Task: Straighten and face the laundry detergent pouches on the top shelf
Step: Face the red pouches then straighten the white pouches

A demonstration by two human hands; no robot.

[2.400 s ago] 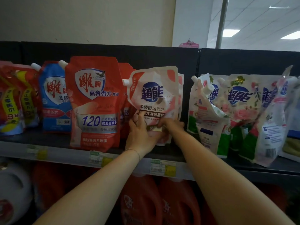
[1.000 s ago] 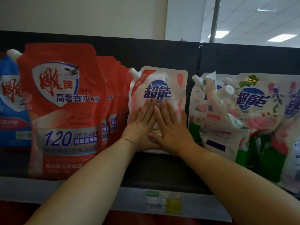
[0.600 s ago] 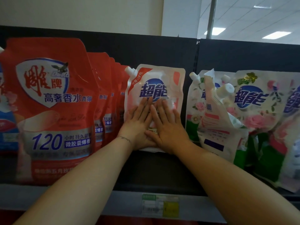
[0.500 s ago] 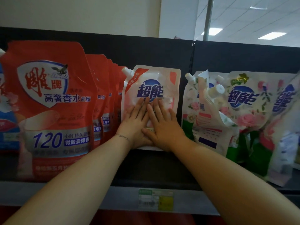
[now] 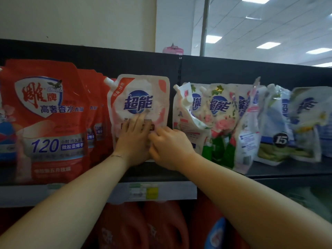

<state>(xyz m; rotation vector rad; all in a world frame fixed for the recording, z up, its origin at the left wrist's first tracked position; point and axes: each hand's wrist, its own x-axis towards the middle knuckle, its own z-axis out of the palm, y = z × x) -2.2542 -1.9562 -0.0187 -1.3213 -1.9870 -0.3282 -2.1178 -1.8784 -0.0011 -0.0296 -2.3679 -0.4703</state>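
- Pink-and-white plastic, the pouch [image 5: 142, 105] stood upright and front-facing on the top shelf, its white spout at the upper corner, its lower half under both hands.
- The left hand [image 5: 133, 139] lay flat on the pouch's front, fingers spread and pointing up toward the blue logo, gripping nothing; a thin bracelet [image 5: 116, 156] circled its wrist.
- The right hand [image 5: 168, 146] touched the left one, fingers curled in against the pouch's lower right; whether they pinched the plastic could not be told.
- Left of the hands, a row of red pouches [image 5: 48, 119] stood one behind another, the front one much nearer the camera.
- Right of the hands, past a gap, floral pouches [image 5: 219, 112] leaned and overlapped, spouts at mixed angles; further right, blue-and-white pouches [image 5: 280, 123] slumped crookedly.
- Beneath the hands ran the dark shelf [image 5: 278, 170], with a grey price rail holding a green-and-yellow price tag [image 5: 143, 191].
- Lower down, red jugs [image 5: 143, 225] filled the next level.
- Behind everything rose a dark back panel [image 5: 233, 71], above it a cream wall [image 5: 80, 20], a grey pole [image 5: 204, 26] and a tiled ceiling with lit panels [image 5: 268, 45].
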